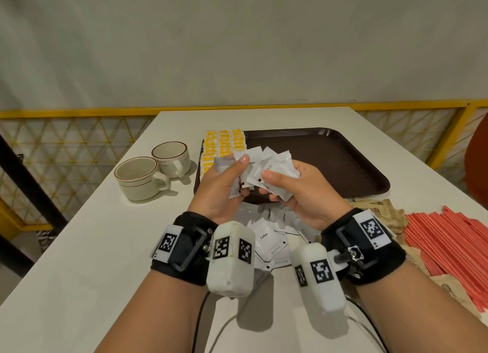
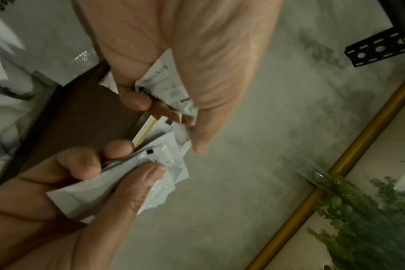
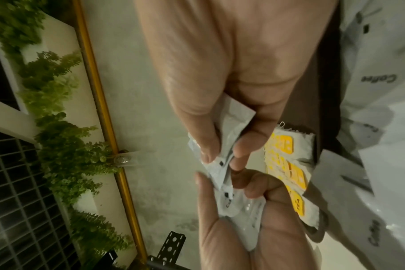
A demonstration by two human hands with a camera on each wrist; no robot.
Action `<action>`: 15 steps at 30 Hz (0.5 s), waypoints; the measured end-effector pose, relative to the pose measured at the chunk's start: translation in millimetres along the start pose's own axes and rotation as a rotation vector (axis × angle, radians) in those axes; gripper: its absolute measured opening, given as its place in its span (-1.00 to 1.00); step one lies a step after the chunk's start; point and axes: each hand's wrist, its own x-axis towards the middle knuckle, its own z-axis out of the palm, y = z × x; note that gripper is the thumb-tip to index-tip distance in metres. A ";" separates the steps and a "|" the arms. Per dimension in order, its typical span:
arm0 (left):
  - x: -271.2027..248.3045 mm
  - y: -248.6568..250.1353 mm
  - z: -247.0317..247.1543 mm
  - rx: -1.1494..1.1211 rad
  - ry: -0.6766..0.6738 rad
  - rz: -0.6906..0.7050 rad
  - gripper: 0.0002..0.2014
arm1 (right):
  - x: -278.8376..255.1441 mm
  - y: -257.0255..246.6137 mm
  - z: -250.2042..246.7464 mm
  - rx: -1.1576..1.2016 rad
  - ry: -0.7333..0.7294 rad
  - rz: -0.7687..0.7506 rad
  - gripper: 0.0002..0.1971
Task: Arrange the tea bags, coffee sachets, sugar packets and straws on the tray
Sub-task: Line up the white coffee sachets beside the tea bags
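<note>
Both hands pinch white coffee sachets (image 1: 266, 169) above the near edge of the brown tray (image 1: 330, 157): the left hand (image 1: 224, 186) curls its grip round a small bunch, and the right hand (image 1: 295, 186) does likewise, thumbs on top. Yellow tea bags (image 1: 224, 146) lie in rows on the tray's left end. More loose coffee sachets (image 1: 266, 236), brown sugar packets (image 1: 380, 210) and red straws (image 1: 449, 241) lie on the desk (image 1: 92, 233) nearer than the tray; two cups (image 1: 153, 173) stand to its left.
</note>
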 end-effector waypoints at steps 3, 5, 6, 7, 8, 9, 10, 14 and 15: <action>0.8 -3.7 1.4 0.037 0.066 0.014 -0.83 | -0.2 1.3 3.4 -0.026 0.044 -0.020 -0.78; 5.0 -5.9 -1.3 0.052 0.199 0.020 -0.89 | 0.1 1.2 3.0 -0.099 0.149 -0.058 -0.84; 7.7 -7.1 -3.9 0.073 0.258 0.042 -0.89 | 0.1 1.0 2.3 -0.136 0.182 -0.076 -0.88; 9.7 -8.2 -5.4 0.096 0.288 0.063 -0.87 | -0.1 0.9 1.7 -0.172 0.189 -0.088 -0.89; 10.6 -8.7 -5.9 0.118 0.301 0.078 -0.85 | -0.5 1.0 1.4 -0.213 0.174 -0.093 -0.89; 11.2 -9.4 -5.5 0.127 0.301 0.084 -0.83 | -1.1 1.5 1.8 -0.262 0.151 -0.093 -0.88; 10.7 -10.2 -4.1 0.128 0.290 0.077 -0.82 | -1.7 2.4 3.0 -0.314 0.129 -0.092 -0.87; 10.4 -14.5 0.8 0.158 0.198 -0.071 -0.74 | -3.3 6.5 8.3 -0.452 0.065 -0.109 -0.81; 10.2 -15.1 1.6 0.150 0.182 -0.101 -0.71 | -3.8 6.9 8.9 -0.456 0.046 -0.111 -0.81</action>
